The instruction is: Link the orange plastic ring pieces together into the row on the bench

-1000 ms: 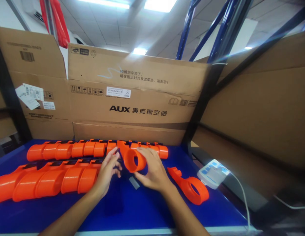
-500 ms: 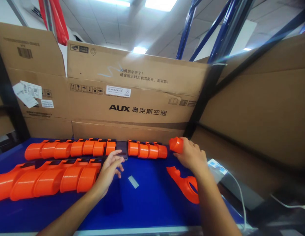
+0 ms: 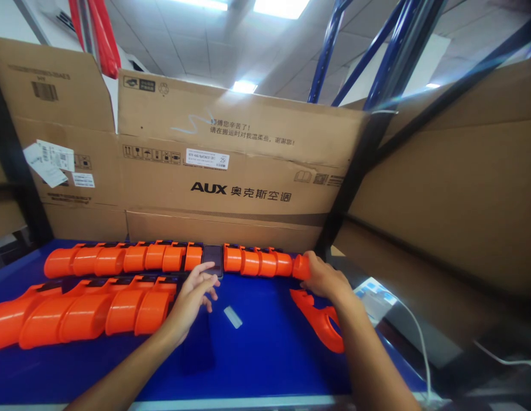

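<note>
Two rows [image 3: 163,258] of orange housings

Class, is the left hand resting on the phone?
No. The left hand lies on the blue table, fingertips just short of the phone.

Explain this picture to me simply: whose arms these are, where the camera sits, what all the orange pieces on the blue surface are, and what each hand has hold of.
The camera is worn on a person's head, so the two bare arms reaching in from below are that person's own. They work at a blue table walled in by cardboard boxes. On it lie two rows of orange plastic parts, a back row and a front row. The right hand grips one orange part at the right end of the back row. The left hand is open, fingertips at a dark phone standing in that row. A loose orange piece lies near the right wrist.
</note>
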Demonstrator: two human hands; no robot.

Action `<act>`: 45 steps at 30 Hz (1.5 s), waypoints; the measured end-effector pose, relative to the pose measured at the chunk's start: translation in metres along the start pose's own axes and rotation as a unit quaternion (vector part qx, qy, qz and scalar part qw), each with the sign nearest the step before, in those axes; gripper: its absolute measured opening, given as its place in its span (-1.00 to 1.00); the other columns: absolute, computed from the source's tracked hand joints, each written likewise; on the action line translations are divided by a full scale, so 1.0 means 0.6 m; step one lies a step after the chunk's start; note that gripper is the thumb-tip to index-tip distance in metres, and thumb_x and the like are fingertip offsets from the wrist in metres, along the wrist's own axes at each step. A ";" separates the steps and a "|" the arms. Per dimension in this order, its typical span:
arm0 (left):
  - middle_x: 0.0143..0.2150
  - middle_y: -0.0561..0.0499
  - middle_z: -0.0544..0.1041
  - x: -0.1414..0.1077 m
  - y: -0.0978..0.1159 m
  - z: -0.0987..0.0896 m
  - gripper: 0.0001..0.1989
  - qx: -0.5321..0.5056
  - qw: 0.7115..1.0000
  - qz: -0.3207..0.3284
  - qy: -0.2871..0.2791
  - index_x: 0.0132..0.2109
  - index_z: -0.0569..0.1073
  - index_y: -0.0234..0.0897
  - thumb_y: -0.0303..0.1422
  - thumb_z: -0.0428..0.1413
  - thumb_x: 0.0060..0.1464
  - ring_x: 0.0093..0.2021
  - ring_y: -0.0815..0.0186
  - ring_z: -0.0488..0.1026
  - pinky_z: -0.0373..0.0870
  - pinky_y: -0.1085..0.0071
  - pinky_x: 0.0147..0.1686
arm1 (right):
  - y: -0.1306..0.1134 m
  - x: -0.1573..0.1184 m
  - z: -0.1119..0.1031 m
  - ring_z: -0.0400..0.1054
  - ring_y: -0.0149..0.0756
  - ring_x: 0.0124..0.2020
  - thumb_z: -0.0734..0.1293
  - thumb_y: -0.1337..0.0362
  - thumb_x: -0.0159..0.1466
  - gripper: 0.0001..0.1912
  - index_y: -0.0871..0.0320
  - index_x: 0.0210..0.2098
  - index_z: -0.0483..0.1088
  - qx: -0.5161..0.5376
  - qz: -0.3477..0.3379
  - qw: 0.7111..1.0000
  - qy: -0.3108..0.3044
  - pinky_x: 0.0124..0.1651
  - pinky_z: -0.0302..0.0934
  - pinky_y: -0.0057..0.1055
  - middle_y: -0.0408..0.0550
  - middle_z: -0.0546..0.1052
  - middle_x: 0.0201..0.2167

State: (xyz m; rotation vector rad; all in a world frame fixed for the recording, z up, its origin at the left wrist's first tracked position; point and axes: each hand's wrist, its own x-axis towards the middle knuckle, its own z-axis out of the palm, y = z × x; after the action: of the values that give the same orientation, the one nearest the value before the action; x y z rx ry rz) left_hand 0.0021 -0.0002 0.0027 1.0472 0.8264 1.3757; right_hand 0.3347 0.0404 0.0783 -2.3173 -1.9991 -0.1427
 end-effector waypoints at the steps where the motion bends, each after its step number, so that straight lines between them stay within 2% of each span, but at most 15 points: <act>1: -0.25 -0.02 0.52 0.000 0.000 0.000 -0.39 0.000 1.000 -0.002 -0.001 0.16 0.36 -0.20 -0.14 0.27 -0.03 -0.42 0.32 0.46 0.35 0.47 -0.57 | 0.001 0.001 0.001 0.43 0.01 -0.02 0.42 0.24 0.07 -0.46 0.05 0.01 0.21 0.002 -0.004 1.000 0.000 -0.15 0.19 -0.23 0.08 0.48 0.04; 11: -0.27 0.00 0.50 -0.001 -0.001 0.000 -0.42 0.018 1.000 -0.001 -0.020 0.18 0.32 -0.19 -0.13 0.23 0.05 -0.42 0.34 0.44 0.34 0.49 -0.56 | 0.018 0.002 0.014 0.40 0.08 0.07 0.43 0.21 0.04 -0.33 -0.01 0.15 0.24 0.025 -0.014 0.999 -0.045 -0.08 0.22 -0.17 0.10 0.47 0.10; 15: -0.27 -0.01 0.51 0.000 -0.003 -0.001 -0.41 0.018 1.000 -0.003 -0.020 0.18 0.32 -0.20 -0.13 0.24 0.03 -0.42 0.33 0.44 0.34 0.48 -0.56 | 0.025 0.000 0.015 0.31 0.08 0.20 0.45 0.23 0.04 -0.09 0.07 0.33 0.08 0.040 -0.027 0.997 -0.053 0.07 0.20 -0.16 0.16 0.42 0.18; 17: -0.27 -0.01 0.52 0.001 -0.003 -0.001 -0.40 0.017 1.000 -0.006 -0.021 0.17 0.33 -0.20 -0.13 0.25 0.01 -0.43 0.33 0.45 0.34 0.48 -0.56 | 0.030 -0.007 0.010 0.32 0.06 0.20 0.43 0.20 0.08 -0.05 0.14 0.38 0.00 0.050 -0.026 0.997 -0.057 0.10 0.20 -0.17 0.21 0.42 0.18; 19: -0.28 -0.01 0.52 0.001 -0.002 -0.002 -0.40 0.017 1.000 -0.007 -0.022 0.17 0.34 -0.20 -0.13 0.25 0.00 -0.43 0.33 0.45 0.34 0.47 -0.56 | 0.035 -0.020 0.000 0.37 0.08 0.14 0.38 0.13 0.16 -0.12 0.16 0.38 0.01 0.054 -0.020 0.997 -0.056 0.06 0.22 -0.16 0.23 0.45 0.14; 23: -0.29 -0.02 0.53 0.001 0.001 0.000 -0.39 0.016 1.000 -0.013 -0.015 0.17 0.35 -0.21 -0.13 0.26 -0.01 -0.43 0.32 0.46 0.34 0.47 -0.56 | 0.043 -0.062 -0.016 0.47 0.10 -0.05 0.36 0.01 0.18 -0.29 0.06 0.27 0.21 0.056 -0.030 0.996 -0.070 -0.12 0.28 -0.18 0.15 0.56 -0.10; 26: -0.30 -0.02 0.54 0.000 0.001 0.000 -0.39 0.012 1.000 -0.015 -0.016 0.16 0.36 -0.21 -0.13 0.26 -0.02 -0.43 0.31 0.46 0.34 0.47 -0.56 | 0.046 -0.086 -0.016 0.50 0.00 -0.18 0.45 0.16 0.08 -0.25 -0.02 0.25 0.25 0.069 -0.031 0.994 -0.077 -0.27 0.28 -0.29 0.05 0.57 -0.21; 28: -0.30 -0.02 0.53 0.001 0.000 0.000 -0.40 0.015 1.000 -0.013 -0.023 0.15 0.37 -0.21 -0.13 0.26 -0.02 -0.43 0.31 0.46 0.34 0.47 -0.56 | 0.047 -0.091 -0.011 0.51 -0.06 -0.27 0.44 0.29 0.05 -0.26 -0.06 0.23 0.28 0.068 -0.027 0.991 -0.114 -0.36 0.24 -0.34 -0.01 0.56 -0.28; 31: -0.31 -0.01 0.53 0.001 -0.001 0.000 -0.45 0.022 0.999 -0.012 -0.037 0.13 0.39 -0.21 -0.14 0.24 0.00 -0.44 0.32 0.45 0.34 0.47 -0.57 | 0.040 -0.093 -0.005 0.49 -0.07 -0.29 0.37 0.39 0.05 -0.39 -0.02 0.12 0.39 0.055 -0.031 0.985 -0.158 -0.40 0.19 -0.36 0.00 0.55 -0.29; 35: -0.33 0.00 0.52 -0.001 0.002 0.001 -0.54 0.034 0.998 -0.010 -0.053 0.07 0.43 -0.21 -0.15 0.23 0.04 -0.46 0.33 0.44 0.33 0.48 -0.57 | 0.009 -0.110 -0.018 0.46 -0.10 -0.27 0.30 0.44 0.10 -0.61 0.06 -0.08 0.46 0.058 -0.080 0.990 -0.104 -0.36 0.15 -0.35 0.06 0.54 -0.21; 37: -0.35 -0.01 0.52 -0.003 0.003 0.002 -0.60 0.047 0.996 -0.015 -0.070 0.01 0.48 -0.23 -0.16 0.23 0.05 -0.48 0.34 0.43 0.30 0.50 -0.60 | -0.013 -0.126 -0.036 0.44 -0.13 -0.29 0.28 0.43 0.11 -0.73 0.09 -0.20 0.47 0.075 -0.135 0.985 -0.079 -0.36 0.12 -0.36 0.03 0.54 -0.29; 39: -0.38 -0.04 0.54 -0.008 0.002 0.004 -0.67 0.073 0.990 -0.035 -0.119 -0.09 0.54 -0.26 -0.16 0.23 0.05 -0.52 0.36 0.41 0.25 0.52 -0.64 | -0.036 -0.143 -0.057 0.42 -0.15 -0.30 0.26 0.43 0.11 -0.81 0.08 -0.31 0.44 0.096 -0.187 0.975 -0.069 -0.37 0.11 -0.38 -0.03 0.52 -0.37; 41: -0.38 -0.10 0.57 -0.015 0.000 0.007 -0.70 0.103 0.975 -0.063 -0.186 -0.16 0.57 -0.29 -0.16 0.23 0.06 -0.54 0.35 0.40 0.23 0.52 -0.66 | -0.059 -0.157 -0.073 0.42 -0.18 -0.33 0.25 0.40 0.14 -0.82 0.08 -0.30 0.43 0.122 -0.216 0.968 -0.028 -0.36 0.13 -0.38 -0.04 0.53 -0.36; 43: -0.30 -0.16 0.62 -0.021 -0.001 0.011 -0.68 0.110 0.965 -0.077 -0.226 -0.10 0.57 -0.28 -0.16 0.22 0.08 -0.50 0.31 0.44 0.30 0.48 -0.63 | -0.082 -0.168 -0.082 0.43 -0.17 -0.31 0.24 0.37 0.18 -0.83 0.09 -0.26 0.43 0.151 -0.240 0.959 0.028 -0.30 0.19 -0.35 -0.03 0.55 -0.32; 45: -0.20 -0.20 0.63 -0.026 -0.001 0.016 -0.58 0.090 0.967 -0.071 -0.228 0.04 0.52 -0.25 -0.15 0.22 0.08 -0.41 0.24 0.52 0.39 0.42 -0.55 | -0.108 -0.176 -0.082 0.44 -0.16 -0.28 0.24 0.34 0.21 -0.85 0.09 -0.26 0.42 0.178 -0.274 0.943 0.067 -0.25 0.23 -0.33 -0.03 0.55 -0.30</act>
State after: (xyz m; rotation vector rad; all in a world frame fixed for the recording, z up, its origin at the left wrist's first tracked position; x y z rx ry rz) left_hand 0.0101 -0.0167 0.0037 1.3523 0.6727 0.8981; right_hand 0.2545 -0.0595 0.1140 -1.4626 -2.3110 0.0298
